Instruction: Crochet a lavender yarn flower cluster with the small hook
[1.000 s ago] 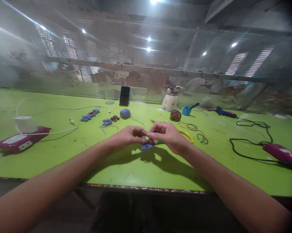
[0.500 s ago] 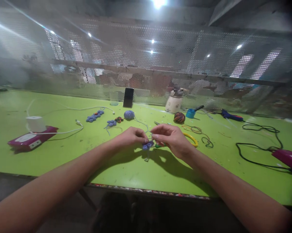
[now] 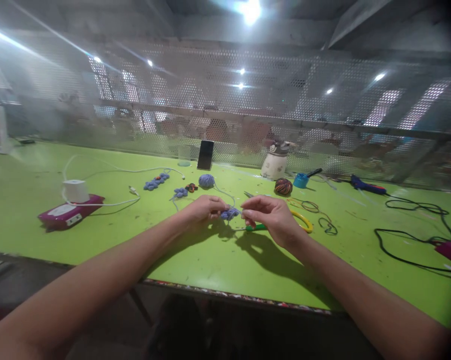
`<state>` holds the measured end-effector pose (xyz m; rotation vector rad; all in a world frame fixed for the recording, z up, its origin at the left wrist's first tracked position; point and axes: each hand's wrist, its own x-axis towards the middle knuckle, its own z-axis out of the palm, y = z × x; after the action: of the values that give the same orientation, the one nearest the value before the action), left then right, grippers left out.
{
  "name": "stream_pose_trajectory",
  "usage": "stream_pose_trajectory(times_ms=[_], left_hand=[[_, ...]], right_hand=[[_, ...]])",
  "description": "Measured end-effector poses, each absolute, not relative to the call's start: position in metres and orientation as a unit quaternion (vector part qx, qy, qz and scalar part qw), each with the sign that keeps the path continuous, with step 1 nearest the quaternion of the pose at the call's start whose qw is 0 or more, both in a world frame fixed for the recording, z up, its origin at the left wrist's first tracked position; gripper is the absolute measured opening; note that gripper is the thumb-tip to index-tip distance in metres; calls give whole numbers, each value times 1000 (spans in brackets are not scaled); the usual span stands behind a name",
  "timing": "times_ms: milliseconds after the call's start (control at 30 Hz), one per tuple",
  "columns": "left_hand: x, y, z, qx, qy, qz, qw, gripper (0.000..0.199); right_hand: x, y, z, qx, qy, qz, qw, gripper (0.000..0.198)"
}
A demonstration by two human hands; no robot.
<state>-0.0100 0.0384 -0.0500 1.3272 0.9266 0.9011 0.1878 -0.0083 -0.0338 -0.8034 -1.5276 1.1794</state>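
My left hand (image 3: 206, 207) is closed at the fingertips on a small purple crocheted piece (image 3: 230, 214), held just above the table. Opposite it, my right hand (image 3: 268, 215) pinches a thin purple yarn strand that comes off the piece's right side. A green-handled crochet hook (image 3: 255, 227) lies on the table below my right fingers. Partly hidden behind that hand are scissors with a yellow handle (image 3: 304, 221). A purple yarn ball (image 3: 206, 181) sits farther back, its strand trailing toward my hands.
Purple crocheted flowers (image 3: 156, 182) lie at left, near a maroon power strip (image 3: 71, 212) with a white adapter. A phone (image 3: 205, 155), a bottle (image 3: 275, 162) and a multicoloured yarn ball (image 3: 283, 186) stand behind. At right are a blue glue gun (image 3: 367, 185) and black cable.
The view has shifted, so the table items appear farther right. The purple piece has turned, its loose ends no longer hanging below, and my right fingers have moved to its right side.
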Motion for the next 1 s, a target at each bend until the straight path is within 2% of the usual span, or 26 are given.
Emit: stream_pose_trajectory(times_ms=[167, 233, 633, 800, 1000], left_hand=[[-11, 34, -44, 553, 376, 414, 618, 15], [-11, 33, -43, 555, 369, 424, 614, 13], [-12, 38, -46, 646, 385, 423, 505, 12], [-8, 32, -45, 657, 354, 415, 521, 15], [-4, 35, -55, 624, 389, 411, 539, 12]], right_hand=[[186, -8, -38, -377, -691, 499, 364, 18], [185, -7, -41, -396, -699, 490, 339, 20], [187, 0, -43, -456, -697, 400, 381, 23], [183, -5, -39, -456, -723, 383, 351, 10], [178, -16, -34, -421, -740, 407, 331, 14]])
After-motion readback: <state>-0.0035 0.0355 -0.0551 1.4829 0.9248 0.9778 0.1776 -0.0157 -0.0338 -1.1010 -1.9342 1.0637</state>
